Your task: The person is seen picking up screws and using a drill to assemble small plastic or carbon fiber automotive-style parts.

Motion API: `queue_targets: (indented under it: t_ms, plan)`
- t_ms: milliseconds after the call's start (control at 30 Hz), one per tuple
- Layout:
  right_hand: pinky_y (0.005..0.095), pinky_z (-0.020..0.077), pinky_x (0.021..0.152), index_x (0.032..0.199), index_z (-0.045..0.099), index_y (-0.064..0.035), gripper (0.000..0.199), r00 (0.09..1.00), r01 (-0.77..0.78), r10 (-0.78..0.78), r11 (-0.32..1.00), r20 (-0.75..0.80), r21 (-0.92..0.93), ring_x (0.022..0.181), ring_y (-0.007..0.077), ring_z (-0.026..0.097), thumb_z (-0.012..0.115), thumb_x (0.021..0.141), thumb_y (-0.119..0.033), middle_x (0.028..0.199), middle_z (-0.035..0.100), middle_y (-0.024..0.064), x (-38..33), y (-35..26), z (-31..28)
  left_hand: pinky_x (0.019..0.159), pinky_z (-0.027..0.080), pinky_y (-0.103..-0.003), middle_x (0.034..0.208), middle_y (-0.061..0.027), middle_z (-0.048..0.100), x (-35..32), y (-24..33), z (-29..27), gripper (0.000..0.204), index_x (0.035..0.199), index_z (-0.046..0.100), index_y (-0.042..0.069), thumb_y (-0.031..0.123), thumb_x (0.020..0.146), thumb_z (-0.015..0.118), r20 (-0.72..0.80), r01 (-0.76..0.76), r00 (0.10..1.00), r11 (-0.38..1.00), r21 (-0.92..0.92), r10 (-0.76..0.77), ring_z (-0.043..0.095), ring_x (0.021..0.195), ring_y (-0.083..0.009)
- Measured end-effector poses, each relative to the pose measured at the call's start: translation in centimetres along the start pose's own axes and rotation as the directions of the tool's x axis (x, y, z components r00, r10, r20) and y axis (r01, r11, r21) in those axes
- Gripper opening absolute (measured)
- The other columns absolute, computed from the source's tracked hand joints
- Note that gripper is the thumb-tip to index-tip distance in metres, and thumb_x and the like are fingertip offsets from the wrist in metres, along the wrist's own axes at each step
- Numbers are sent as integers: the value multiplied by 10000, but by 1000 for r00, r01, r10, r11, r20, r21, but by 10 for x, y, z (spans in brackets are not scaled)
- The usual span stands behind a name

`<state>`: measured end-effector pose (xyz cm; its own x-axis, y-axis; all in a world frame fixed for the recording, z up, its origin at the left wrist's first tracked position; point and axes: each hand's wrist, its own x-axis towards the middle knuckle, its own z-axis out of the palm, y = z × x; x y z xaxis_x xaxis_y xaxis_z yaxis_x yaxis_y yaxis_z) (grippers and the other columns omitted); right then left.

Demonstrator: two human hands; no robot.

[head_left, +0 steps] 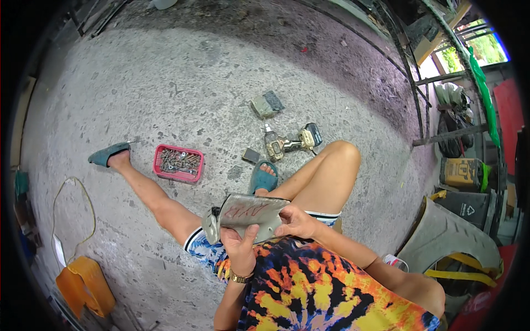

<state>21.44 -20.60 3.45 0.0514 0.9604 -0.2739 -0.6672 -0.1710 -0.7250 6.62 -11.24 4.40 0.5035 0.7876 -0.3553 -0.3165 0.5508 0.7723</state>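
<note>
A grey curved panel (248, 214) with red marks on its face lies across my lap, its dark, bulkier end to the left. My left hand (240, 246) grips its lower edge, thumb up on the face and fingers underneath. Around the right end my right hand (297, 222) is closed, thumb near a small hole in the panel. Beyond my knees a tan and black cordless driver (284, 146) lies on its side on the concrete floor. To its left is a pink basket (179, 177) holding loose bolts and screws.
A small dark block (251, 155) lies by my right foot, and a greenish grey block (266, 106) beyond the driver. An orange plastic piece (85, 287) is at the lower left. Grey and yellow panels (455, 234), a cardboard box (462, 172) and a metal rack (450, 134) stand on the right.
</note>
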Motion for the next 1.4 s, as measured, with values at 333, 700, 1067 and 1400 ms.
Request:
queue_targets:
  t_ms: [333,700,1067,1400]
  plan:
    - [238,439,840,1215,518,39,420,994,56,-69,988,-84,-144,994,70,505,703,882,-138,1088,560,16,-1,1,10,1056,333,-344,1325,-81,477,-4,1,1,643,1385,348,17,-14,833,676,8,-19,1000,998,67,18,459,1210,-187]
    - [226,406,745,1132,556,14,318,991,-24,8,993,-131,-119,862,53,461,666,915,-191,969,515,-30,11,1,14,1049,353,-346,1346,-107,472,7,2,-3,612,1374,365,-1,-51,841,662,2,-46,999,996,76,46,460,1224,-201]
    - [304,439,937,1416,346,-53,603,926,50,-144,962,-348,-267,1132,160,483,647,903,-152,1219,493,81,18,-5,-2,907,447,-281,1154,-98,591,25,-3,-27,439,1181,512,-28,45,818,748,-132,60,991,985,164,-38,551,1041,-141]
    - [368,366,1058,1463,283,-28,615,991,87,-100,986,-88,-142,1277,234,459,507,988,-347,1434,434,144,74,-23,-13,874,468,-288,1128,-83,609,25,14,-22,328,1200,486,-21,158,949,600,140,-13,989,935,355,-39,579,981,-143]
